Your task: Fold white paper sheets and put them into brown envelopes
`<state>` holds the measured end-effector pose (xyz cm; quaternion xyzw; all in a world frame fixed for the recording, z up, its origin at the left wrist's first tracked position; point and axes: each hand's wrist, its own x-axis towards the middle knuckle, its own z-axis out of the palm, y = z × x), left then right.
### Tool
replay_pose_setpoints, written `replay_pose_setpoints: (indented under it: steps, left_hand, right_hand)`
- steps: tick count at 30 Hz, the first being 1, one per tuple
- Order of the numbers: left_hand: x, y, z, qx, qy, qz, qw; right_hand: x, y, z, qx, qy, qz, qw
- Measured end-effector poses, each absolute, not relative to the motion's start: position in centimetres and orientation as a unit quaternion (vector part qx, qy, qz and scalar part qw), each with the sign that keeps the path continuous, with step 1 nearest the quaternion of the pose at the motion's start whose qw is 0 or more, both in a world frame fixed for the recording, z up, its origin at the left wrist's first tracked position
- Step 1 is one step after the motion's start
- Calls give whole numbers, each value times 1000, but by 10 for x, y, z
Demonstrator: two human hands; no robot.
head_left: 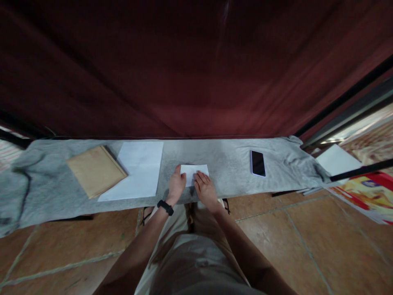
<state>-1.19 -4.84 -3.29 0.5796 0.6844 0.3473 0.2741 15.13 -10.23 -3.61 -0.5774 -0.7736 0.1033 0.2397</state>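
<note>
A small folded white paper [196, 171] lies on a grey cloth [227, 164] that covers a low bench. My left hand [176, 184] rests at the paper's left edge, fingers together and pressing down on it. My right hand [205, 187] lies flat over the paper's lower right part, fingers stretched forward. A black band [165, 207] is on my left wrist. Both hands touch the paper and neither lifts it.
A large white sheet [138, 170] lies left of the hands, with a brown padded envelope [95, 170] overlapping its left side. A black phone [258, 163] lies on the right. A dark red curtain [184, 65] hangs behind. More white paper [337, 159] and a colourful print [368, 192] are at far right.
</note>
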Motion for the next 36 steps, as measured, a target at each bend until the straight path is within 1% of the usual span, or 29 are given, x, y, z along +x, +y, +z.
replay_pose_setpoints:
  steps: [3, 6, 10, 14, 19, 30, 33, 36]
  left_hand:
    - [-9, -58, -31, 642, 687, 308, 142]
    - [-5, -71, -33, 697, 650, 292, 83]
    - [2, -92, -40, 782, 580, 211, 86]
    - [1, -107, -47, 790, 588, 163, 64]
    - [-9, -112, -51, 780, 602, 161, 47]
    - [-24, -121, -51, 771, 615, 162, 32]
    - [-22, -120, -52, 768, 619, 160, 30]
    - [-21, -120, -49, 765, 623, 161, 34]
  right_hand:
    - [149, -103, -41, -588, -778, 85, 206]
    - [147, -104, -42, -592, -778, 73, 196]
    - [147, -106, -43, -593, -781, 65, 184]
    - [150, -108, -45, -614, -768, 63, 169]
    - [163, -108, -48, -651, -736, 48, 178]
    - [190, -110, -50, -677, -709, 20, 196]
    - [179, -105, -42, -656, -724, 22, 213]
    - [161, -98, -36, -608, -766, 37, 207]
